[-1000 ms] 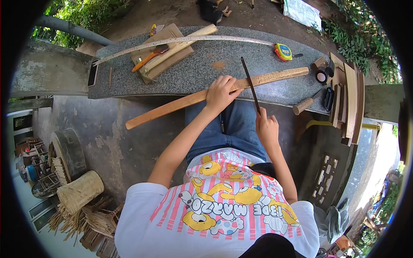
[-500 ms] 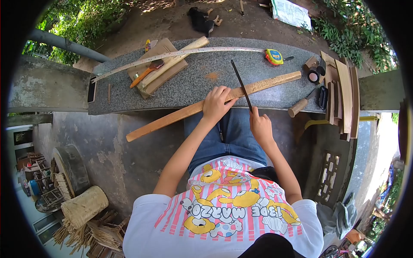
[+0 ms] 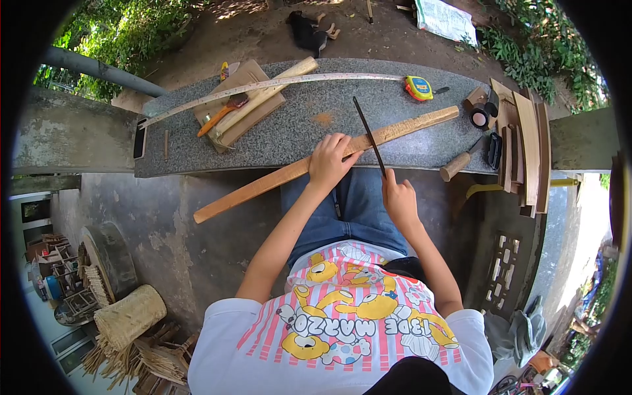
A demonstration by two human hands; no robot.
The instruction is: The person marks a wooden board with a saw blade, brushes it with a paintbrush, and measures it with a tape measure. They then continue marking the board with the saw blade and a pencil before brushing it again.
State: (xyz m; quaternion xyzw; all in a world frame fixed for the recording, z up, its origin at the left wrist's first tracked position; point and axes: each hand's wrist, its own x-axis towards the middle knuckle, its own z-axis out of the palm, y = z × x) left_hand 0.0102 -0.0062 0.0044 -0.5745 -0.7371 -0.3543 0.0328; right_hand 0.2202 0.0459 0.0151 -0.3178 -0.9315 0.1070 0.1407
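Presently, L. hand [image 3: 328, 162] is on the wooden bar [image 3: 411, 124], near its mid-length – fingers bent over the top, thumb along the near side, holding it. Bar lies slantwise: R. part over the stone bench [image 3: 276, 146], L. part jutting past the near edge, tip over the floor.

R. hand [image 3: 400, 199] has fingers closed around the near end of a thin dark blade [image 3: 366, 125]; any handle is hidden in the grip. Blade lies across the bar just R. of L. hand, far end pointing forward and L.

Also noted on bench: a small patch of sawdust [image 3: 322, 118] beyond the bar; tape measure [image 3: 419, 88], yellow case, tape drawn out to L. over a round stick [image 3: 283, 84] and flat boards [image 3: 246, 122]. Brush w/ orange handle [image 3: 214, 122] lies on same boards. Phone [image 3: 140, 139] at L. end, short thin stick [image 3: 166, 146] nearby.

R. end: tool w/ wooden handle [image 3: 454, 167], black roll [image 3: 479, 118] and stacked wood strips [image 3: 528, 148] – the last partly past the edge.
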